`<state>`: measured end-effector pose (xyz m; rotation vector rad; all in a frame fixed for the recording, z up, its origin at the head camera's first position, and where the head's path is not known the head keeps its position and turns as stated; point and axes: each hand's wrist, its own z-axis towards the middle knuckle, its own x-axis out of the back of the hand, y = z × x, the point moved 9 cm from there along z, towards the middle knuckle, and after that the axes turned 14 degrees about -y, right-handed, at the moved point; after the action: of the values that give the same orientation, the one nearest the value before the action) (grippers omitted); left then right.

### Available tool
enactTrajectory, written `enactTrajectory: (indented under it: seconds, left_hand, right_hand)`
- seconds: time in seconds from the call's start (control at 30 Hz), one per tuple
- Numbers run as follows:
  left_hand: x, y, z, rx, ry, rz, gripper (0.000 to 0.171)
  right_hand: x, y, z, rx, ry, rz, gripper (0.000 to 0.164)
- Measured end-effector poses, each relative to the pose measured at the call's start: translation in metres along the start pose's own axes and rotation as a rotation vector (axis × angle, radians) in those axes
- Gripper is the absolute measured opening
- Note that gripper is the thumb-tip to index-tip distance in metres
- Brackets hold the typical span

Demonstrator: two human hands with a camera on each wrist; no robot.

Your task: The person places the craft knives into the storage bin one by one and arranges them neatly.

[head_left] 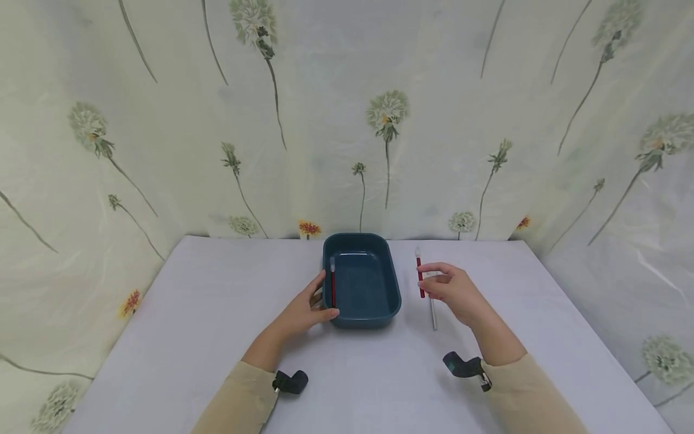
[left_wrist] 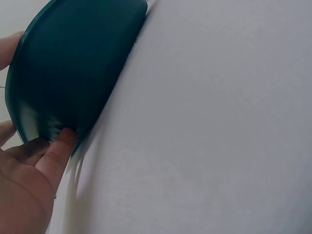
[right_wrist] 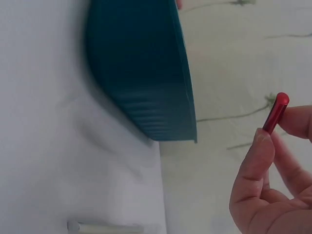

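A deep blue rectangular dish (head_left: 364,288) stands on the table. My left hand (head_left: 300,310) grips its left side, thumb at the near-left rim and fingers along the outer wall; in the left wrist view fingertips press that wall. Inside, along the left wall, lies a slim red stick with a pale tip (head_left: 333,288). Right of the dish, my right hand (head_left: 451,290) pinches a similar red stick (head_left: 420,265) between thumb and fingers, pale tip pointing away. Its rounded red end (right_wrist: 276,113) shows in the right wrist view. Whether these are brushes or pens is unclear.
A thin silvery-white stick (head_left: 434,316) lies on the table below my right hand, its far part covered by the fingers. The white tabletop (head_left: 217,283) ends at a backdrop (head_left: 325,150) printed with dandelions. A small black camera is strapped to each wrist.
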<state>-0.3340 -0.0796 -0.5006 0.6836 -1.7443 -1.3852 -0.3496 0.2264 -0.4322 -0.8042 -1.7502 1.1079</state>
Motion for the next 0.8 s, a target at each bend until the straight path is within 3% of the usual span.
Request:
enactTrajectory:
  seconds: [0.8]
  left_hand:
    - [-0.002,0.000,-0.001,-0.001,0.004,0.008,0.096]
  right_hand:
    - [-0.081,-0.026,0.045,0.059,-0.116,0.094,0.040]
